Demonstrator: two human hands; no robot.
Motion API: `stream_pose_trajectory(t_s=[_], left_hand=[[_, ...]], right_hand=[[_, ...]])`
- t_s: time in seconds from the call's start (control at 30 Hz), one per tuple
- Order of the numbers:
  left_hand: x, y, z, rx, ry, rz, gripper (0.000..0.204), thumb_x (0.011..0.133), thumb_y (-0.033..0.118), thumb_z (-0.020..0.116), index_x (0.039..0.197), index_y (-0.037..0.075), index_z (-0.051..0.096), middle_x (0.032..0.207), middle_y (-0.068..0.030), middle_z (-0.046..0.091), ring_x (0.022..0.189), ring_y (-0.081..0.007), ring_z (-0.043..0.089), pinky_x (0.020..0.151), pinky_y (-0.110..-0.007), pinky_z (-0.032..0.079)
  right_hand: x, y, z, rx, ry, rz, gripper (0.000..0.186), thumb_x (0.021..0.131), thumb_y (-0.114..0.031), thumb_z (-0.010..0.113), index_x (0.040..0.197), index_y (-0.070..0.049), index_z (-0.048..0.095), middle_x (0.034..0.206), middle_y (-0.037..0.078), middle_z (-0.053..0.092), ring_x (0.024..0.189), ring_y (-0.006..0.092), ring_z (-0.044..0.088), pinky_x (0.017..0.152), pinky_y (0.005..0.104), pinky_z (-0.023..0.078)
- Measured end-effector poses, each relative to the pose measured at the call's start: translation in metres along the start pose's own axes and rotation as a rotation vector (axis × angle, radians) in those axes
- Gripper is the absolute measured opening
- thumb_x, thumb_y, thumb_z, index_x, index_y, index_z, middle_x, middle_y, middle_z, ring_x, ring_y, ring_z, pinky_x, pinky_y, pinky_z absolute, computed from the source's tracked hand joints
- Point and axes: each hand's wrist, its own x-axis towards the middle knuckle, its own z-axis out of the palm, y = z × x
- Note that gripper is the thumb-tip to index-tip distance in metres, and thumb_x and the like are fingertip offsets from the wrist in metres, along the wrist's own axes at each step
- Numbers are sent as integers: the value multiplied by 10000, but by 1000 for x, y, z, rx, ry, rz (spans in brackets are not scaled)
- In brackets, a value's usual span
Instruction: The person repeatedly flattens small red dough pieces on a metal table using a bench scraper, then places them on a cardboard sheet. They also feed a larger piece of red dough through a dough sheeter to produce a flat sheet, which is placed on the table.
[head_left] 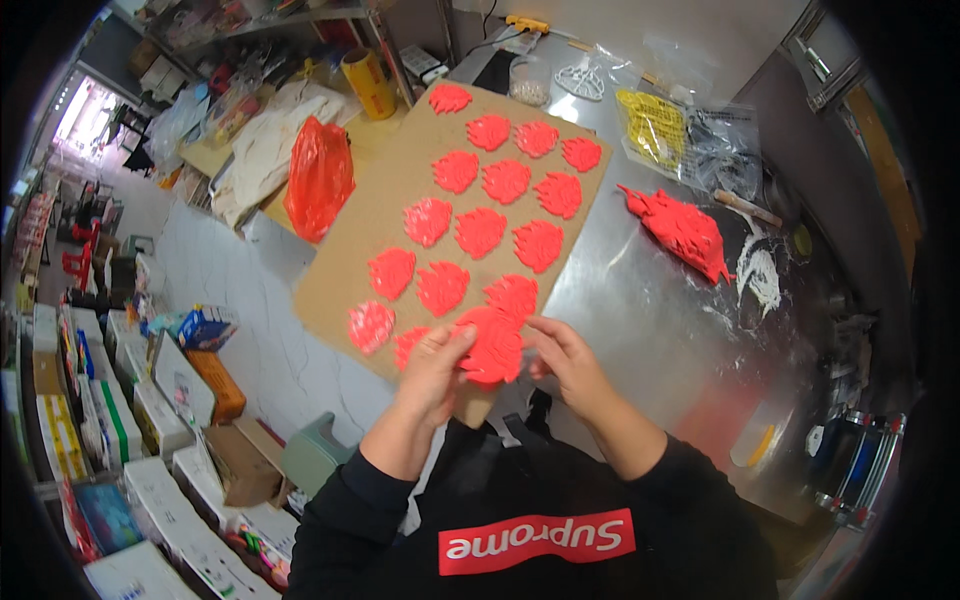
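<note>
L hand [432, 362] holds a red piece [494, 348] betw. thumb & fingers at its left edge, over the board's [335, 290] near end; can't tell if it rests there. R hand [568, 358] is narrow, thumb & fingertips close tog. by the piece's right edge; contact unclear. Piece partly hides similar red shapes [480, 232]. Looks thin, soft, prob. light & a bit tacky; may stretch or tear, so best held by the rim w/ light support both sides. Containers, L to R: red plastic bag [320, 180], contents hidden; clear tub [529, 70] w/ small pale bits [532, 97]; clear bag w/ yellow stuff [653, 125]; second clear bag [728, 140], contents unclear, all three on the counter [635, 330].
</note>
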Motion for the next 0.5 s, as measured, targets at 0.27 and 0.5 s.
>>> stream_pose_trajectory(t_s=[0.27,0.5], left_hand=[[236,144,-91,106,218,177,127,926,202,564,997,98,579,972,-41,662,855,-156,648,717,-328,521],[376,165,-76,-68,169,191,208,922,143,549,1123,92,536,1043,-65,644,925,-215,639,833,-387,513]], right_hand=[[1,26,-25,-60,410,115,304,957,-180,510,1209,-11,512,1012,87,621,732,98,528,692,236,459],[-3,48,-18,35,622,190,280,954,-189,517,1190,-38,520,1020,80,626,739,97,554,704,243,472]])
